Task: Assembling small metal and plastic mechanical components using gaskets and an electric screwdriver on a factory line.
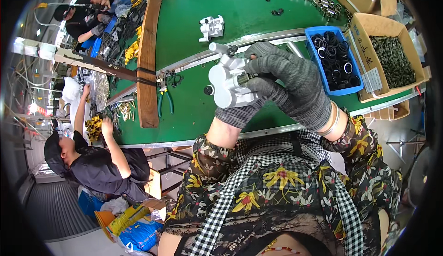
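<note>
Gray-gloved R hand [293, 78] pinches dk. cyl. metal fitting [243, 79] at white lobed metal casting [222, 88]; L hand [237, 115] below grip, mostly hidden, hold unclear.

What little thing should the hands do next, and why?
Perhaps the right hand should gently twist the small metal piece: its fingers seem to pinch it at the side of the white part, some of it sticks out, and the left hand is there supporting that part.
</note>
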Demonstrator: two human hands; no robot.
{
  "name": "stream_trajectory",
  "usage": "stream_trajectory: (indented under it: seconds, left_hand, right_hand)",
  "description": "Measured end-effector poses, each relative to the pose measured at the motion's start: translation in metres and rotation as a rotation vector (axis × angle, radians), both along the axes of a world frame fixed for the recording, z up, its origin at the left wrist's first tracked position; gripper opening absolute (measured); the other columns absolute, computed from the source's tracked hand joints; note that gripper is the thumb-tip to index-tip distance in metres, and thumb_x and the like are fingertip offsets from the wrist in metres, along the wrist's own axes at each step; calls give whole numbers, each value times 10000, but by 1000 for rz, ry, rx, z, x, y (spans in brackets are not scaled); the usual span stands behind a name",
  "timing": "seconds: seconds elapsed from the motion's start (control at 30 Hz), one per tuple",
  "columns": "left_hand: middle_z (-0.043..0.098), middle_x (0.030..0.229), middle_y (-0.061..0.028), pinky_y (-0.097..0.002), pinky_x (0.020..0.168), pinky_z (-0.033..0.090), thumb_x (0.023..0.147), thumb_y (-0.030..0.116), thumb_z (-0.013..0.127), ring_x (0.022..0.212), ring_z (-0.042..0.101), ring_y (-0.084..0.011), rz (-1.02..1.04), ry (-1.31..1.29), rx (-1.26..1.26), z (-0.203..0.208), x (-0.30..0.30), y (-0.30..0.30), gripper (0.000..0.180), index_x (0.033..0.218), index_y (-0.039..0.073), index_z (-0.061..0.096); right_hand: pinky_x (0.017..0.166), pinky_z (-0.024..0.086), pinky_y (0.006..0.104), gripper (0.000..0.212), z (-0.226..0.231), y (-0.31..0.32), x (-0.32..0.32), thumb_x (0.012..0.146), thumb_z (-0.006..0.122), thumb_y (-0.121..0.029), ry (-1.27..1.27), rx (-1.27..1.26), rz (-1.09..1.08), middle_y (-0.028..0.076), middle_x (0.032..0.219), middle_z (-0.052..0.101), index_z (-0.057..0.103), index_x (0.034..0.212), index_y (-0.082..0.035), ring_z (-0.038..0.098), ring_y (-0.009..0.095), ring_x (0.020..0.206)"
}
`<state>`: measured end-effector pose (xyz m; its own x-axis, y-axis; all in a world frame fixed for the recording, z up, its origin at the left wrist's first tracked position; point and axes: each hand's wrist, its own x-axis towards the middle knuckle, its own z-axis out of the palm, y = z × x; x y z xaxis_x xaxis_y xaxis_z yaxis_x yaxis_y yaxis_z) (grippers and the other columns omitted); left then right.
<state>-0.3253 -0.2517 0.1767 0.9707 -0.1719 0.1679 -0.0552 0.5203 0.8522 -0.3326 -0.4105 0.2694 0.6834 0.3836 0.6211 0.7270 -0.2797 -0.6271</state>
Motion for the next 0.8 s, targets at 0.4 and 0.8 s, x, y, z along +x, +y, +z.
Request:
stream_trajectory:
  seconds: [0.4, 0.8]
  left_hand:
    - [588, 1022, -160, -403, 858, 529, 1013, 321, 328, 914, 612, -267, -225, 235, -765, 40, 1, -2, 410, 1150, -38, 470]
    - [573, 1094, -153, -350, 865, 526, 1010, 345, 337, 965, 600, -240, -54, 322, -42, 62, 10, -12, 416, 1224, 3, 439]
  right_hand:
    - [863, 505, 375, 245, -8, 4, -3, 781, 746, -136, 5, 43, -49, 150, 1081, 649, 675, 995, -41, 631, 311, 1007]
    - [800, 505, 391, 206, -14, 10, -1, 771, 701, -75, -199, 70, -99, 131, 1015, 638, 689, 976, -63, 617, 307, 932]
